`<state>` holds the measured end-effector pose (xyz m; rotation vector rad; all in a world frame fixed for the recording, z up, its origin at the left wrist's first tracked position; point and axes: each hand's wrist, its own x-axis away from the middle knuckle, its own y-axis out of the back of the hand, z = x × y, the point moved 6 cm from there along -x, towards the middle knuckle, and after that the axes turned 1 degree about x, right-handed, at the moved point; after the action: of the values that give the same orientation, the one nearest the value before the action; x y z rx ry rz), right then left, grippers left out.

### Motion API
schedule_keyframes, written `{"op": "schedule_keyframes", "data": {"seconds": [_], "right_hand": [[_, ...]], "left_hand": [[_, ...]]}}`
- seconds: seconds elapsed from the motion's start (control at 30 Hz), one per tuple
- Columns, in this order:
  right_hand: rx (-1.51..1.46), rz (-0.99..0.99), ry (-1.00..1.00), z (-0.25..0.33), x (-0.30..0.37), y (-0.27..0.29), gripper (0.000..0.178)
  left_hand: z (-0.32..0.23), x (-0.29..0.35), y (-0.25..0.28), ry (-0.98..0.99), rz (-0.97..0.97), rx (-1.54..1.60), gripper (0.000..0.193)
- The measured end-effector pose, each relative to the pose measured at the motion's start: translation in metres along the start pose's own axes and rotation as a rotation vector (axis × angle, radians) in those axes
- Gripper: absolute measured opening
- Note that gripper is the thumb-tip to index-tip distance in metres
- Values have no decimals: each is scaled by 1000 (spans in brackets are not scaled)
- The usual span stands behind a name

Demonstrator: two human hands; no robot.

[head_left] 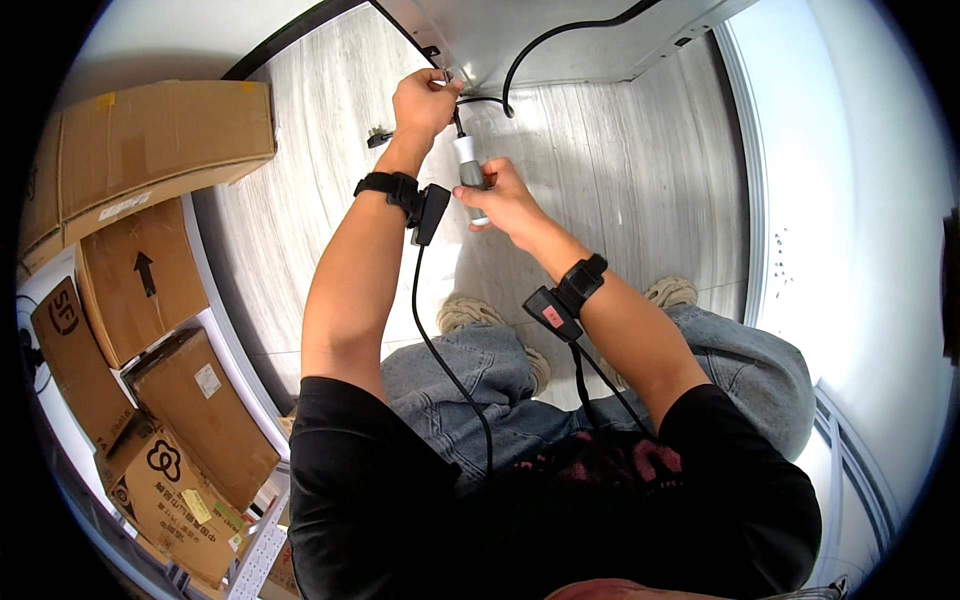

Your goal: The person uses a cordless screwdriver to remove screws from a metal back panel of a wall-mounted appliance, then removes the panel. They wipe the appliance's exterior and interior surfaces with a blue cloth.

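Observation:
A screwdriver (474, 178) with a grey and white handle is in my right hand (503, 200), whose fingers wrap round the handle. Its dark shaft points away from me, up to my left hand (427, 100). The left fingers are pinched together at the lower edge of a large metal panel (560, 55), close to the screwdriver's tip. What they pinch, if anything, is too small to make out. From the panel hangs a black cable (512, 80), which curves down to the floor just right of my left hand.
Cardboard boxes (165, 140) are stacked along the left, some on a metal rack (262, 545). A plug-like black piece (378, 139) lies on the wood-pattern floor (640, 180). A white wall (850, 200) bounds the right side. Thin cables (440, 360) run from both wrist straps.

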<state>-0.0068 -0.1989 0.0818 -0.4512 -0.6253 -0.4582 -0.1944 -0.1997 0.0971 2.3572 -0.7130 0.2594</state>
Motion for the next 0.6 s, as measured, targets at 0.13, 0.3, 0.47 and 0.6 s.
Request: {"op": "schedule_keyframes", "data": {"seconds": [0.13,0.3,0.47,0.6], "right_hand": [[-407,393,-152,1,-1,-6,36],[-118,290,-64,0,-6,1,32],[-59,258,-117,1,-6,-5,36],[-358,420,-153,13,1,-9,36]], "left_hand": [[4,-6,4,25,28,-2,29],[-6,4,0,114,88,111,25],[-13,8,-2,74,97,7,28],[-6,1,0,101,126,56,29]]}}
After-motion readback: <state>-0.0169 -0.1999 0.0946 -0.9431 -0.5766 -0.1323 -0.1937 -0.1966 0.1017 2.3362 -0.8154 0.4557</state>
